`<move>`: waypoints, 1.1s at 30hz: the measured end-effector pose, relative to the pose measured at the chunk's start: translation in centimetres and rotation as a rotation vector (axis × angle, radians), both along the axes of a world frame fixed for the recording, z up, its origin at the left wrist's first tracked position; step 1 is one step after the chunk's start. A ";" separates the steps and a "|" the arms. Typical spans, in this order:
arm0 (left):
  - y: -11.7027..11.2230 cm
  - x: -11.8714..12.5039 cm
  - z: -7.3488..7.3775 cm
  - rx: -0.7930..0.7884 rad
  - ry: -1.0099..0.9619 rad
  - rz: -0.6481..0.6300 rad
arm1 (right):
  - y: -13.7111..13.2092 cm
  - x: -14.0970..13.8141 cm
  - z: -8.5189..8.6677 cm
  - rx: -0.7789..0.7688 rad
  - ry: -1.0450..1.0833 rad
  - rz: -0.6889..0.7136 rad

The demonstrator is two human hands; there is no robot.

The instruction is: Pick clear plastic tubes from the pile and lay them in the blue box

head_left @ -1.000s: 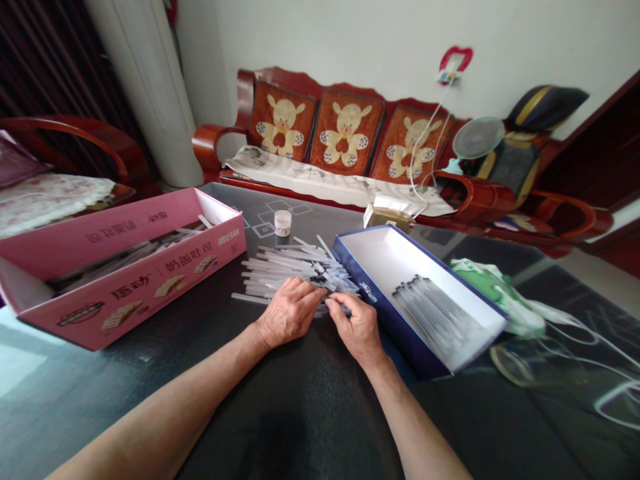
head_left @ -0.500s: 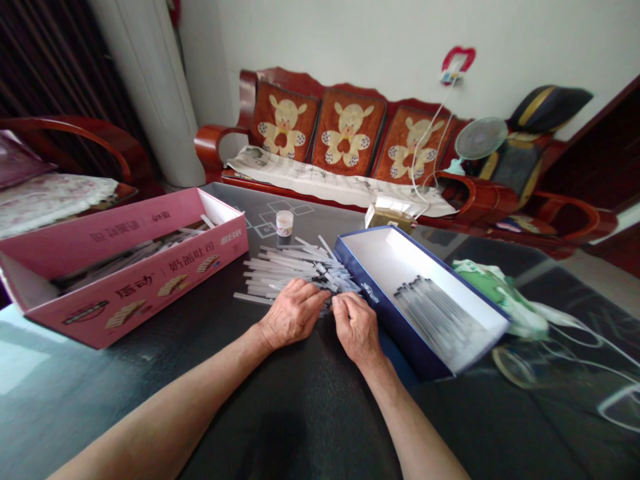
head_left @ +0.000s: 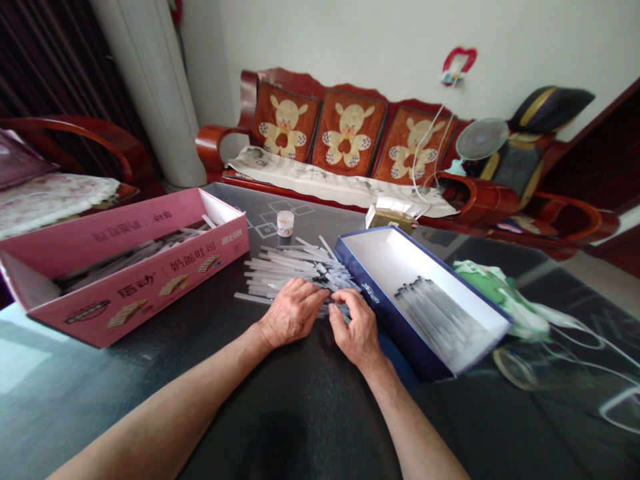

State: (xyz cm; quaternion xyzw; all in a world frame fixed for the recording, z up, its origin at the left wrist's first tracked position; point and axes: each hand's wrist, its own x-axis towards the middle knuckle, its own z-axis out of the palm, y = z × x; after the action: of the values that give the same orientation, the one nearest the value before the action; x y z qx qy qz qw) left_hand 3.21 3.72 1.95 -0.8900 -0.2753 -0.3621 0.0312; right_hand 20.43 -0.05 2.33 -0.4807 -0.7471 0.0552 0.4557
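Dozens of translucent plastic sticks lie fanned across a tabletop beneath two bare hands

A red wooden sofa with three cartoon-animal cushions lines the top of the frame against a pale wall, a newspaper spread along its seat and a small electric fan standing at its right end. A tall white cylinder rises at upper left. Across the dark, glossy surface, a long pink cardboard box printed with pictures of sliced toast sits open at left, with more sticks lying inside. At right, an open white box with blue edges carries a tidy parallel bunch of sticks toward its lower end, and a crumpled green-and-white plastic bag lies just beside it.

Between the two boxes, at the centre of the frame, the loose sticks spread in a rough fan, most pointing left. A small white-lidded jar stands just beyond them, and a tan packet sits near the far edge of the surface. The left hand rests on the pile's near edge, fingers together and gently bent, gripping nothing. Just beside it, the right hand curls its fingers down over the stick ends; whether they have hold of any cannot be told.
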 end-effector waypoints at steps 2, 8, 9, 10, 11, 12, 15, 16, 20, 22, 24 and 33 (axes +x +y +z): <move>0.0 0.0 0.0 0.001 0.006 -0.013 | 0.0 0.0 0.0 -0.011 -0.023 0.005; 0.0 0.0 0.0 -0.001 0.004 -0.015 | -0.1 0.0 0.1 -0.027 -0.042 -0.026; 0.0 0.0 0.0 -0.001 0.002 -0.012 | -0.1 0.0 0.1 -0.018 -0.030 -0.019; 0.0 0.0 0.0 -0.002 0.003 -0.013 | -0.1 0.0 0.1 -0.011 -0.023 -0.012; 0.0 0.0 0.0 -0.002 0.008 -0.016 | -0.1 0.0 0.1 -0.009 -0.024 -0.008; -0.1 0.1 0.1 -0.003 0.014 -0.022 | -0.1 -0.1 0.1 -0.014 -0.035 -0.008; -0.1 0.1 0.1 -0.010 0.023 -0.042 | 0.0 -0.1 0.1 -0.040 -0.087 -0.032; -0.1 0.1 0.1 -0.011 0.019 -0.044 | 0.0 -0.1 0.0 -0.045 -0.097 -0.040; -0.1 0.0 0.0 -0.010 0.010 -0.032 | -0.1 -0.1 0.0 -0.038 -0.098 -0.023; -0.1 0.0 0.0 -0.010 0.015 -0.042 | -0.1 -0.1 0.0 -0.031 -0.103 -0.022; -0.1 0.0 0.0 -0.009 0.015 -0.055 | -0.2 -0.2 0.1 -0.025 -0.107 -0.034; -0.3 -0.1 0.7 0.043 -0.283 0.103 | -0.1 0.0 0.5 -0.015 0.207 -0.165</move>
State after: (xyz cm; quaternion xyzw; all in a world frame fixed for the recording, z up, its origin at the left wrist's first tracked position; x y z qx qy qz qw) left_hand 3.15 3.43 2.65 -0.8140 -0.3142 -0.4877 0.0298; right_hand 20.47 -0.19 2.85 -0.5356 -0.6535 0.0726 0.5298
